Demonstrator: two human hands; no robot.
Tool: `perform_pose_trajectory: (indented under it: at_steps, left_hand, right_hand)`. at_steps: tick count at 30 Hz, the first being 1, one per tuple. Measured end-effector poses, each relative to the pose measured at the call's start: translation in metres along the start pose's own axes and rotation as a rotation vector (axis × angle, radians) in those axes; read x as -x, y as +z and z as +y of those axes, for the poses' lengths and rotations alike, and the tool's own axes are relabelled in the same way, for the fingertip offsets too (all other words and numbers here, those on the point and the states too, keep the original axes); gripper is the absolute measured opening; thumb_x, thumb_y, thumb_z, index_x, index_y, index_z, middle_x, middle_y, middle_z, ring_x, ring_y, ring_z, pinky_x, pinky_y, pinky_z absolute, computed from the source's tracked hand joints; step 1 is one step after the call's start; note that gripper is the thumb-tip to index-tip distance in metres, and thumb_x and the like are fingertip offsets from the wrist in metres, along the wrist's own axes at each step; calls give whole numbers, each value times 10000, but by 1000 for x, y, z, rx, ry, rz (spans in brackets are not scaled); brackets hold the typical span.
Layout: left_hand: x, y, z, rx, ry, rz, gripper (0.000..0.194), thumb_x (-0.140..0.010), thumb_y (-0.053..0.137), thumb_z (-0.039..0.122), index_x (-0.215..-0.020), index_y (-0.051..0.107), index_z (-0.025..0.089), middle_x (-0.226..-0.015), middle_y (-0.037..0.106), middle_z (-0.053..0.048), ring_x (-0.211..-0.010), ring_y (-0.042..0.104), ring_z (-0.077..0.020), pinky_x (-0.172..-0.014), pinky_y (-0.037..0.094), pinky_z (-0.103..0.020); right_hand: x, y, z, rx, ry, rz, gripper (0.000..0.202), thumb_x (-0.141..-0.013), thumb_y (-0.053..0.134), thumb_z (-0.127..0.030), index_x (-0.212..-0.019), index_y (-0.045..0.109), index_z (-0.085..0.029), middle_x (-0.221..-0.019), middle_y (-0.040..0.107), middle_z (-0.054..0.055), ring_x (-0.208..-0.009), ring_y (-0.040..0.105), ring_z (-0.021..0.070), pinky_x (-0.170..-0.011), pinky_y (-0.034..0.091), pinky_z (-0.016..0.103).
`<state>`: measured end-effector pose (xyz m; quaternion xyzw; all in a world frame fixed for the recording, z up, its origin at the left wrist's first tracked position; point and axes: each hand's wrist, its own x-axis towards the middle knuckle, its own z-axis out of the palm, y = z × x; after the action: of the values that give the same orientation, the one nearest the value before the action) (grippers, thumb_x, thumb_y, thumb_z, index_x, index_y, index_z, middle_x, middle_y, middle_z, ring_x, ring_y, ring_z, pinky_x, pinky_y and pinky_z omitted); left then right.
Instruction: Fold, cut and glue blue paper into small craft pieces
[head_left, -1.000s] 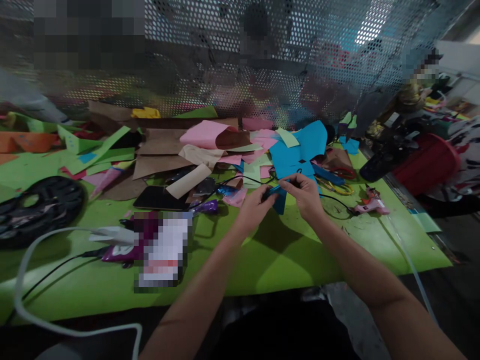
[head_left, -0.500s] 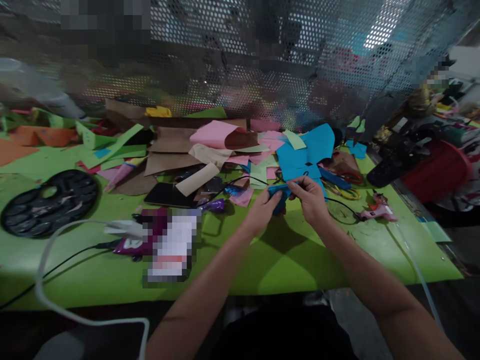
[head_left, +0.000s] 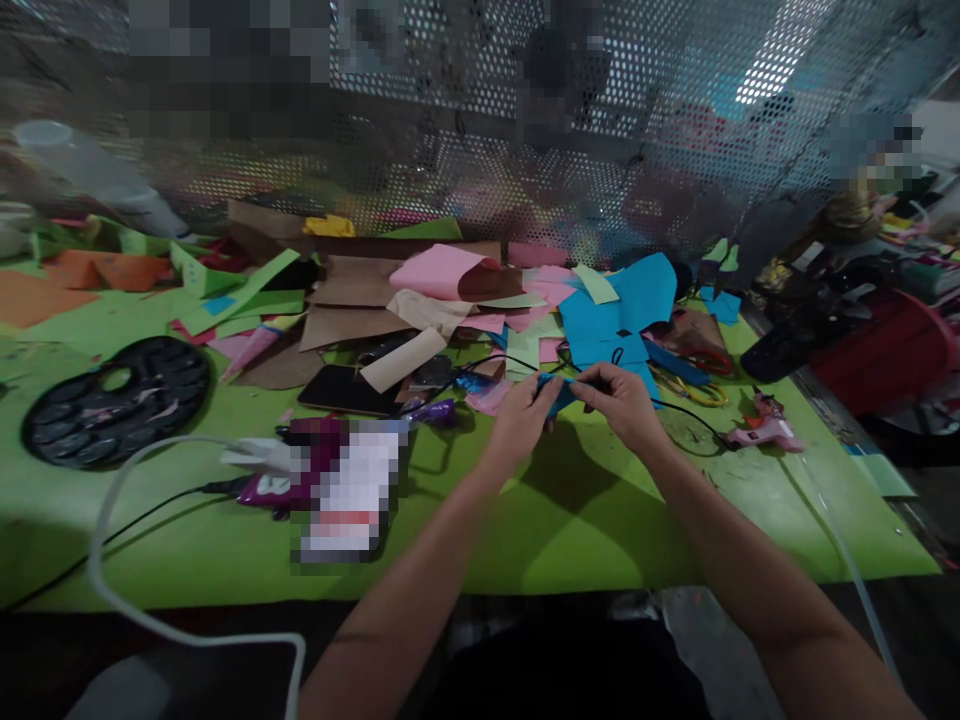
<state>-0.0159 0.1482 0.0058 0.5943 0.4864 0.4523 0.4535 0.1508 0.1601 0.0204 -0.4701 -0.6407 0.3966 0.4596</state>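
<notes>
A small blue piece (head_left: pixel 556 396) is held between my two hands above the green table (head_left: pixel 600 550). My left hand (head_left: pixel 523 415) is closed on its left side, thumb on top. At its right edge my right hand (head_left: pixel 616 398) pinches with thumb and forefinger. Much of the piece is hidden by the fingers. Just behind the hands lies a larger blue sheet (head_left: pixel 616 315) with cut-outs. A black cord (head_left: pixel 499 358) runs behind the hands.
A pink glue gun (head_left: pixel 766 434) lies on the right, yellow-handled scissors (head_left: pixel 694 392) near it. On the left are a black round tray (head_left: pixel 112 410), a purple power strip (head_left: pixel 274 490), a lit phone (head_left: pixel 352 485) and a dark phone (head_left: pixel 349 389). Coloured scraps cover the back.
The blue piece is turned and shows less above my fingers. My right hand has closed in on it. The whole view has shifted slightly, so things appear a little further right.
</notes>
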Motion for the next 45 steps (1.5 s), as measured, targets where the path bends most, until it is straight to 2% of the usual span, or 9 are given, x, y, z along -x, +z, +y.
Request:
perform_pose_trajectory:
  at_steps: [8, 12, 15, 20, 24, 26, 32, 38, 45]
  left_hand:
    - [0, -5, 10, -4, 16, -11, 217, -896, 580, 368, -779, 485, 212, -617, 507, 55, -588, 485, -115, -571, 351, -250]
    - [-2, -6, 8, -62, 46, 25, 269, -915, 547, 317, -708, 411, 211, -638, 433, 48, -616, 404, -115, -587, 303, -263]
    - [-3, -8, 6, -31, 54, 25, 270, -903, 564, 322, -703, 423, 208, -624, 413, 51, -602, 389, -110, -577, 290, -263]
    - [-2, -12, 9, 171, -43, 21, 261, -888, 586, 445, -817, 539, 199, -537, 476, 64, -498, 420, -91, -501, 306, -239]
    - [-2, -10, 11, 390, -78, 27, 496, -724, 759, 503, -1052, 569, 184, -601, 588, 50, -510, 516, -97, -491, 382, -221]
    - [-3, -8, 11, 463, -97, 28, 579, -663, 805, 489, -1087, 572, 170, -648, 633, 26, -546, 559, -110, -506, 418, -227]
    - [-4, -5, 8, 395, -101, 40, 295, -795, 688, 444, -812, 643, 153, -698, 671, -20, -586, 552, -102, -557, 450, -235]
    - [-3, -9, 9, 311, -106, 119, 296, -823, 659, 446, -735, 643, 164, -649, 652, -13, -571, 533, -105, -558, 425, -240]
    - [-4, -9, 3, 224, -85, 138, 410, -829, 655, 511, -605, 552, 184, -532, 545, 18, -522, 478, -105, -537, 365, -255]
  right_hand:
    - [-3, -1, 3, -86, 42, 103, 278, -739, 767, -448, -703, 646, -200, -589, 576, -28, -541, 519, 124, -532, 417, 279]
    - [-5, -2, 4, -163, 89, 97, 303, -701, 790, -465, -684, 643, -200, -610, 576, -27, -549, 512, 119, -530, 429, 276]
    - [-6, -4, 4, -165, 124, 40, 320, -693, 793, -486, -698, 649, -200, -616, 582, -23, -564, 519, 124, -543, 436, 282]
    - [-6, -4, 3, -153, 140, -11, 325, -674, 809, -484, -695, 654, -199, -608, 578, -20, -574, 512, 130, -542, 430, 283]
    - [-3, -2, 2, -173, 126, 60, 305, -696, 794, -474, -699, 647, -206, -620, 568, -25, -571, 498, 125, -542, 420, 279]
    - [-2, 0, 2, -189, 132, 103, 297, -702, 790, -464, -699, 643, -206, -619, 560, -31, -563, 492, 119, -547, 415, 275]
    - [0, 7, 6, -262, 185, 95, 302, -685, 807, -455, -689, 645, -201, -619, 582, -27, -559, 505, 114, -555, 435, 267]
    - [2, 12, 7, -278, 226, -2, 335, -649, 831, -472, -721, 646, -202, -658, 608, -20, -572, 547, 132, -560, 489, 290]
    - [5, 10, 12, -135, 176, 16, 287, -689, 792, -449, -740, 663, -198, -644, 588, -19, -596, 542, 147, -573, 443, 299]
